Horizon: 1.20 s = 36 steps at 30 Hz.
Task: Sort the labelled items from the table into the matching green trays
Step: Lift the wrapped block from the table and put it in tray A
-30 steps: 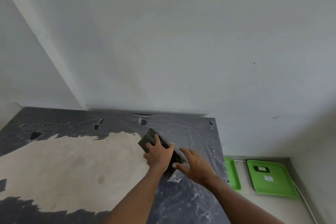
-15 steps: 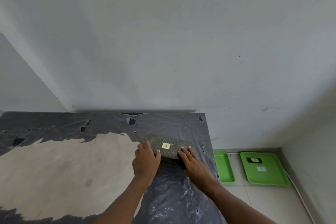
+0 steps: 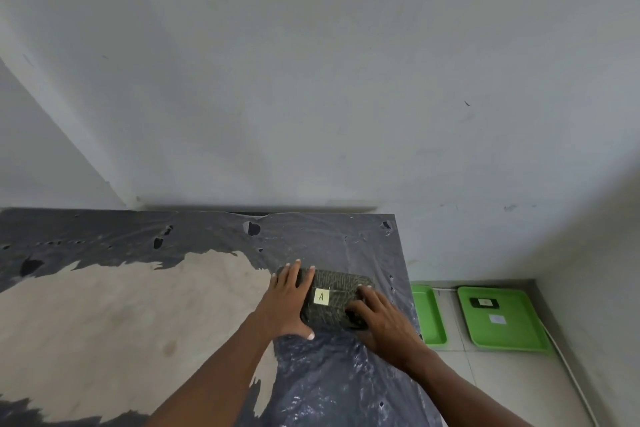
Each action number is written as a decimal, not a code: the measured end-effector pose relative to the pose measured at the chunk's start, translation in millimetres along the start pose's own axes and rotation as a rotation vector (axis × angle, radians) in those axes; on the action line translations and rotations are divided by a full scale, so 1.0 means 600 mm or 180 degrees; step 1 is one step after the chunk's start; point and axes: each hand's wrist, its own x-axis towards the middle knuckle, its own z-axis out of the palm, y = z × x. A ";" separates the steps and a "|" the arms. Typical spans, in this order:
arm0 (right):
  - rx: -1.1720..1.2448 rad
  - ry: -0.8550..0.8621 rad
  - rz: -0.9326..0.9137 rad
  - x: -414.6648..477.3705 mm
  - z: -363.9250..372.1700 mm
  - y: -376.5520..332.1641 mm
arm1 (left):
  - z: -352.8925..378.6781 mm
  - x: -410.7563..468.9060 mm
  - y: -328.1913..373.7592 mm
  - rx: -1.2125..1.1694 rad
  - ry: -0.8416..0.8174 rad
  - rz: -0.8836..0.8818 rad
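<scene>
A dark, patterned flat pouch (image 3: 341, 291) with a yellow sticker marked "A" (image 3: 321, 296) lies on the table's black plastic sheet (image 3: 329, 381) near its right edge. My left hand (image 3: 289, 302) grips the pouch's left end, fingers spread over it. My right hand (image 3: 375, 317) holds its right end from the near side. On the floor to the right lie two green trays: a near one (image 3: 429, 315) partly hidden by the table, and a far one (image 3: 502, 333) holding a small black item (image 3: 484, 303) and a white label (image 3: 497, 319).
The table (image 3: 121, 322) shows bare tan wood where the torn plastic has peeled. White walls stand close behind the table and along the right. A white cable (image 3: 568, 367) runs on the tiled floor beside the far tray.
The pouch was tilted up on edge under my hands; it now lies flat with the "A" sticker up. Both hands have shifted to its ends. The view has swung left.
</scene>
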 end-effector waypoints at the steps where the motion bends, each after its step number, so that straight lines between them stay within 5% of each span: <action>1: 0.0020 0.0005 0.0052 0.002 -0.001 0.002 | -0.002 0.008 -0.003 0.0022 -0.0022 0.0039; 7: 0.0179 -0.0145 0.0346 0.000 -0.001 0.016 | -0.007 0.041 -0.008 0.0314 -0.0128 0.0277; 15: 0.0196 0.0009 0.0499 -0.029 -0.041 0.045 | -0.012 0.031 0.045 0.0710 0.0570 0.0393; 36: -0.0245 -0.0006 0.0236 -0.264 -0.193 0.327 | -0.019 0.045 0.510 0.0433 0.0905 -0.0188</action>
